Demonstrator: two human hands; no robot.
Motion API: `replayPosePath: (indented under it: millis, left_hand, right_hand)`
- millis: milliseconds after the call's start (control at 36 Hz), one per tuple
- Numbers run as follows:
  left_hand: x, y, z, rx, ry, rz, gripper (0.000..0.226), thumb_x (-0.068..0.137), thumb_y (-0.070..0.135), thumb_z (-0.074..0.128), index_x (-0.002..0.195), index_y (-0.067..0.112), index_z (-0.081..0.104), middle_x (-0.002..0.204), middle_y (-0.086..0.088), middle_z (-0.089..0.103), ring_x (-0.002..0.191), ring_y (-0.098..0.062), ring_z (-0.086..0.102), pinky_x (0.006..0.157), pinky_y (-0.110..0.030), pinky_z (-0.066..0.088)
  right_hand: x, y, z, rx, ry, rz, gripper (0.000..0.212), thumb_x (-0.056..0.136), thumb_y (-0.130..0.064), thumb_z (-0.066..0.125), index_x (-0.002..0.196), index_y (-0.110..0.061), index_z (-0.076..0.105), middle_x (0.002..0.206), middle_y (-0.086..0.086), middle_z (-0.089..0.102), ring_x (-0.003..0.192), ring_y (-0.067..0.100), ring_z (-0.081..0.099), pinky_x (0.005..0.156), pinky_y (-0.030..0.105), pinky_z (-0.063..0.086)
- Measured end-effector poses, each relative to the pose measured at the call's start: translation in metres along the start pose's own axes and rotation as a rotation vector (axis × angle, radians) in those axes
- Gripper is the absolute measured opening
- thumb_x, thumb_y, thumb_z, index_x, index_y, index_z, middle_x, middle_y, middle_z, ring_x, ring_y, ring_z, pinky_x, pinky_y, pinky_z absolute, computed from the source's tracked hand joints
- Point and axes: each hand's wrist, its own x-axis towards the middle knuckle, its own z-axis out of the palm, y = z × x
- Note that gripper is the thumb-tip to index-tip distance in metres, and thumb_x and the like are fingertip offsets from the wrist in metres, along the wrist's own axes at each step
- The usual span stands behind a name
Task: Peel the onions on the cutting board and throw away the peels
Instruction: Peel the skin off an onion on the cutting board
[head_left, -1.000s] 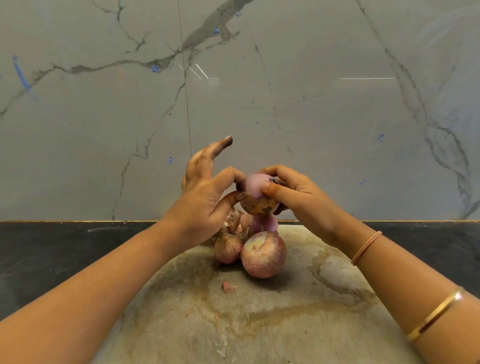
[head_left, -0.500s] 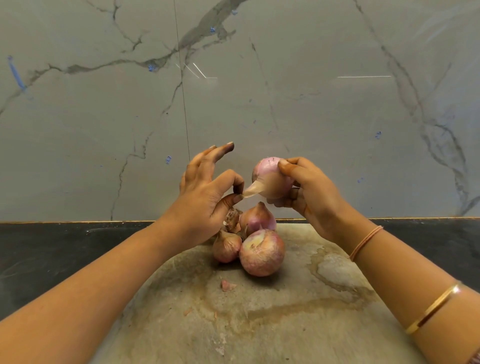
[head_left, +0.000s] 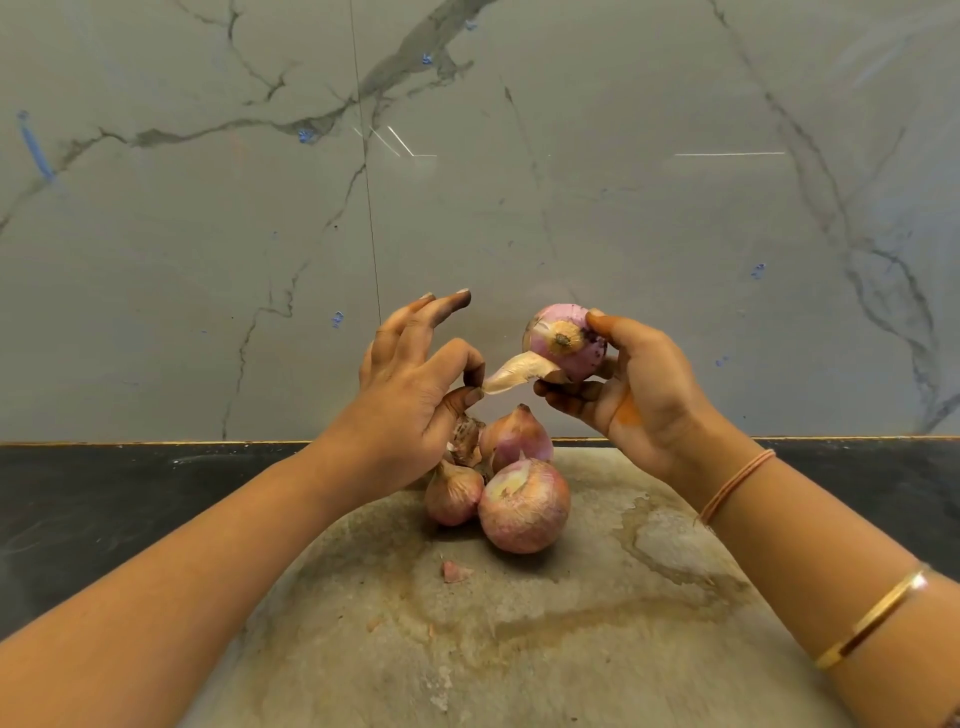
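Note:
My right hand (head_left: 631, 387) holds a pink onion (head_left: 566, 340) up above the board, root end facing me. A pale strip of peel (head_left: 514, 374) hangs off that onion to the left. My left hand (head_left: 415, 395) pinches the strip's free end between thumb and index finger, the other fingers spread upward. Below, three onions lie bunched on the stained cutting board (head_left: 519, 623): a large one (head_left: 523, 506) in front, a small one (head_left: 453, 493) to its left, another (head_left: 517, 436) behind. A dry crumpled peel (head_left: 465, 439) sits next to them, partly hidden by my left hand.
A small peel scrap (head_left: 454, 571) lies on the board in front of the onions. The board rests on a dark countertop (head_left: 104, 499). A grey marble wall (head_left: 519, 182) rises right behind it.
My right hand has lifted the onion and turned it so the root faces me. My left hand has pulled a strip of peel away from it to the left.

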Motion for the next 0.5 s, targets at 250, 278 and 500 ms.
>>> replayPosePath:
  millis: [250,278,500]
  left_hand:
    - [-0.0002,-0.0009,-0.0011,0.016,0.013,-0.017,0.012,0.087,0.028,0.039,0.092,0.039,0.040,0.156,0.001,0.017,0.137,-0.005,-0.001,0.104,-0.035,0.004]
    - [-0.0003,-0.0012,-0.0012,0.021,0.019,-0.019,0.012,0.087,0.027,0.039,0.093,0.037,0.043,0.156,0.000,0.017,0.137,-0.006,0.000,0.104,-0.036,0.005]
    - [-0.0007,0.0014,-0.0056,0.023,0.021,-0.058,0.009,0.089,0.026,0.038,0.091,0.034,0.042,0.156,0.000,0.017,0.136,-0.004,0.001,0.106,-0.037,0.007]
  right_hand:
    - [-0.0027,-0.0044,-0.0031,0.179,0.002,0.067,0.027,0.098,-0.029,0.044,0.105,-0.008,0.059,0.090,0.019,0.064,0.071,0.030,0.064,0.055,0.027,0.057]
    - [-0.0030,-0.0042,-0.0029,0.186,0.012,0.065,0.026,0.098,-0.029,0.044,0.101,-0.008,0.059,0.089,0.019,0.064,0.071,0.030,0.064,0.055,0.027,0.057]
    - [-0.0003,-0.0085,-0.0044,0.321,0.102,0.028,0.020,0.097,-0.026,0.046,0.097,-0.008,0.056,0.097,0.019,0.059,0.081,0.029,0.060,0.071,0.036,0.055]
